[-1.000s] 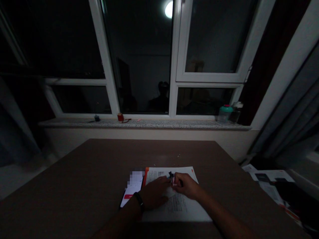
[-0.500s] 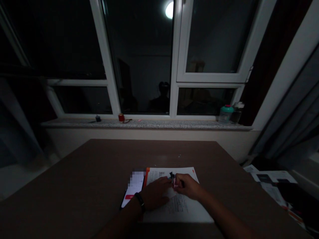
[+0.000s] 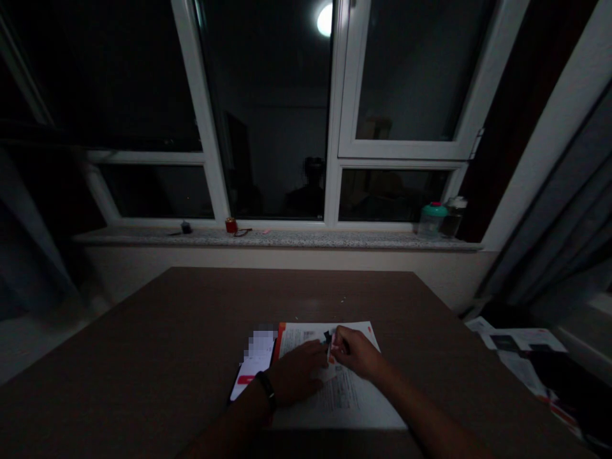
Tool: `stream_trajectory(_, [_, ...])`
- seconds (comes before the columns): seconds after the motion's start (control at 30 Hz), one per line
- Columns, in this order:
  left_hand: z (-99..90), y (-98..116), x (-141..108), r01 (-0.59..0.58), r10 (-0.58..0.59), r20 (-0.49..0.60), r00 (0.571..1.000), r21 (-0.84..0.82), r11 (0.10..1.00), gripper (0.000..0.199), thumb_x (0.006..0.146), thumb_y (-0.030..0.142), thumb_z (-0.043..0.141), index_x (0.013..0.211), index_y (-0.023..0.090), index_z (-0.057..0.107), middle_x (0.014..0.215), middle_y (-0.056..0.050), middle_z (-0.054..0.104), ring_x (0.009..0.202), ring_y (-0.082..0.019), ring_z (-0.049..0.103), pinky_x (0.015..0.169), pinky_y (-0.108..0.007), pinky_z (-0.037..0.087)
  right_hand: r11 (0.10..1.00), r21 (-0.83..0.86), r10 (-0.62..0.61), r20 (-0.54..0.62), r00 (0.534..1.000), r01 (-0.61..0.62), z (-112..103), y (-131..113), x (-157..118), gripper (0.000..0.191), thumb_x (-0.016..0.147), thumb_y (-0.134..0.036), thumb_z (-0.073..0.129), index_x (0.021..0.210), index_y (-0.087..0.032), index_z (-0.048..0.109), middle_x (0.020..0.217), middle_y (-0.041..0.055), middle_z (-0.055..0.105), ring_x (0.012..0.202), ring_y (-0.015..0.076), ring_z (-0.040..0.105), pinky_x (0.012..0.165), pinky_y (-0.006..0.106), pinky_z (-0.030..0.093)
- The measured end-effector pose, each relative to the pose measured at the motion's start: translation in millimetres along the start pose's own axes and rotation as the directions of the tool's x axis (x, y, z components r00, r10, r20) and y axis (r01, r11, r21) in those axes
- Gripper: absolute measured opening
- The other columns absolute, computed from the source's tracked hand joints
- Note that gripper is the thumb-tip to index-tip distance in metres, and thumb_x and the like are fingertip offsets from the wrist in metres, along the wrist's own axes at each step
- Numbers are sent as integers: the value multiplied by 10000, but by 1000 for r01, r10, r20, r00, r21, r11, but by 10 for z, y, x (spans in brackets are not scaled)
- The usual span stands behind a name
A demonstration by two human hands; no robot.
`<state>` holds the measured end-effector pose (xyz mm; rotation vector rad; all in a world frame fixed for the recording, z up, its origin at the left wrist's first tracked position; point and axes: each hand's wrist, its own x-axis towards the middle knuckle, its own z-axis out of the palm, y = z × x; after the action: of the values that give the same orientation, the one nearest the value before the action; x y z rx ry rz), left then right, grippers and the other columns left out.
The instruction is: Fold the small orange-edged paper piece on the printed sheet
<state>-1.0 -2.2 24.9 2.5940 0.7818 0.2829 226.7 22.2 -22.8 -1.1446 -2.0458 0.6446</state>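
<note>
My left hand [image 3: 300,375] lies flat on a printed booklet [image 3: 354,411], its fingers stretched out, with a dark band on the wrist. Just to its right my right hand [image 3: 356,352] is closed in a pinch. A small pale and orange thing [image 3: 331,358] shows at its fingertips, too small and dim to name. By the fingertips of both hands is a little black piece [image 3: 327,336] on the page. Beside the booklet's orange left edge, a phone [image 3: 253,368] with a lit screen rests on the table.
Small white bits [image 3: 343,299] lie on the brown table [image 3: 215,306] beyond the booklet. On the windowsill [image 3: 296,238] stand a red jar [image 3: 231,225], a dark small bottle [image 3: 186,227] and a teal-lidded bottle [image 3: 433,220]. Papers [image 3: 523,339] lie off the table at right.
My right hand has shifted slightly up, and more of the orange and pale thing shows below its fingers. My left hand stays flat on the page.
</note>
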Motion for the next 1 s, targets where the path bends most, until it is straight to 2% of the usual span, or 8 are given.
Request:
stream_trajectory(0.17, [51,-70,-9,15,-15,3,1000,19,1000,399,798,151,691,1161,232,547,1457,-80,446,1389,-286,341,1135,-449,306,999,-6,-32,-23,999,32,14,33,37,133,796,-140,579,756,-205,469,743,-29,567,647,117,498,595,202,338])
stream_trajectory(0.43, [-14,10,-5,-36,36,-6,999,6,999,388,794,139,659,1147,242,537,1416,-71,481,1344,-284,396,1127,-446,309,997,63,46,83,995,-51,-48,-65,-41,179,740,-142,639,711,-205,474,607,-66,516,547,98,457,517,186,296])
stream_trajectory(0.67, [3,-10,8,-44,44,-1,999,14,999,402,800,148,644,1171,263,539,1379,-54,518,1321,-285,424,1129,-454,301,994,101,18,184,983,-37,-93,-149,-132,171,699,-109,642,737,-205,506,625,-69,525,558,97,478,518,185,315])
stream_trajectory(1.0, [24,-57,-3,-29,29,0,1000,-4,1000,428,798,154,653,1195,255,532,1395,-69,512,1341,-297,407,1140,-471,279,999,40,13,22,1000,-14,-4,-49,-8,169,744,-117,599,708,-209,461,628,-60,531,562,106,473,531,191,301])
